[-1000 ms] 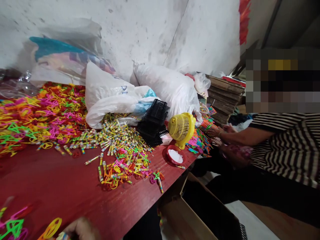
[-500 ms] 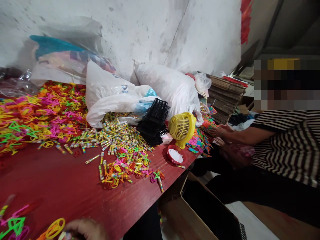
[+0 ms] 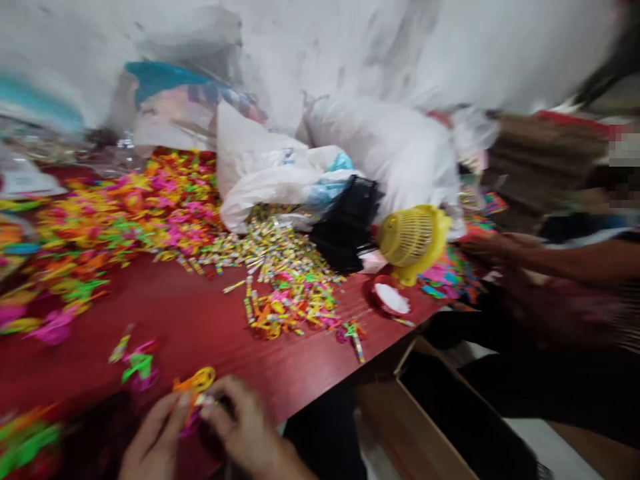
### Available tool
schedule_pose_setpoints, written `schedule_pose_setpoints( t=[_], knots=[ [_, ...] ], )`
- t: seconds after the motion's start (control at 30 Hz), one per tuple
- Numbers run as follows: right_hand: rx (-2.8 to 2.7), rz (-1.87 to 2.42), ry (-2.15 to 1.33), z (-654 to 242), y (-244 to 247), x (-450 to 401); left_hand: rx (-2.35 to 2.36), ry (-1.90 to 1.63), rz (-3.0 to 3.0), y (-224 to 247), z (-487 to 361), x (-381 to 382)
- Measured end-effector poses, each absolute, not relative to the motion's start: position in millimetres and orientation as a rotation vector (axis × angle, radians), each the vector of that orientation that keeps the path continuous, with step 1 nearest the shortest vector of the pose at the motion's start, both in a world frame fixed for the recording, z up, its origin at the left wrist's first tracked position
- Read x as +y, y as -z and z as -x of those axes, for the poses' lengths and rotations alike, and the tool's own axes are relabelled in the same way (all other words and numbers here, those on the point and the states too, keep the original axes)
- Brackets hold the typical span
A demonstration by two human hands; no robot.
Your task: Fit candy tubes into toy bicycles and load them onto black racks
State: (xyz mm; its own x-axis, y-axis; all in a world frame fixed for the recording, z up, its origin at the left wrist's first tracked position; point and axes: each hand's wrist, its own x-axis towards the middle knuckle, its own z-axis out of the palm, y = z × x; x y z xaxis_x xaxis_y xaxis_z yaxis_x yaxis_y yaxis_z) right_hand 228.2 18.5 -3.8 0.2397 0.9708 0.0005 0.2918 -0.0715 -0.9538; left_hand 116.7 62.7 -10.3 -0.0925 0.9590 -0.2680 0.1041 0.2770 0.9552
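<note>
Both hands are close together over the near edge of the red table, blurred by motion. My left hand (image 3: 159,430) pinches an orange and yellow plastic toy piece (image 3: 199,380) with a round, spoked end. My right hand (image 3: 245,417) has its fingers closed on a small whitish piece (image 3: 206,400) against the toy piece; its kind is too blurred to tell. A purple bit shows below the fingertips. Just left of the hands lie a green and pink plastic piece (image 3: 140,365) and a short printed tube (image 3: 120,348).
A pile of bright plastic pieces (image 3: 135,200) covers the table's back left. Printed tubes (image 3: 270,243), black baskets (image 3: 347,227), a yellow fan (image 3: 410,237) and a red bowl (image 3: 393,298) of white material follow. A co-worker's arm (image 3: 565,257) reaches in; an open carton (image 3: 425,400) stands below.
The view has swung left and down, so things appear farther right. Both my hands now show, meeting at the toy piece; earlier only one hand was partly visible at the bottom edge.
</note>
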Motion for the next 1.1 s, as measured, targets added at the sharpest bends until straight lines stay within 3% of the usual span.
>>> schedule_pose_setpoints(
  t=[0.33, 0.83, 1.1],
  knots=[
    [-1.075, 1.406, -1.1, -235.6, 12.7, 18.3, 1.261, -0.956, -0.877, -8.0, -123.2, 56.1],
    [-1.223, 1.442, -0.852, -223.1, 25.5, 15.0, 1.292, -1.05, -0.846, 9.3, -125.0, 52.4],
    [-1.016, 1.48, -0.999, -228.9, 23.6, 11.7, 1.347, -0.861, -1.323, -0.2, -119.6, 60.3]
  ],
)
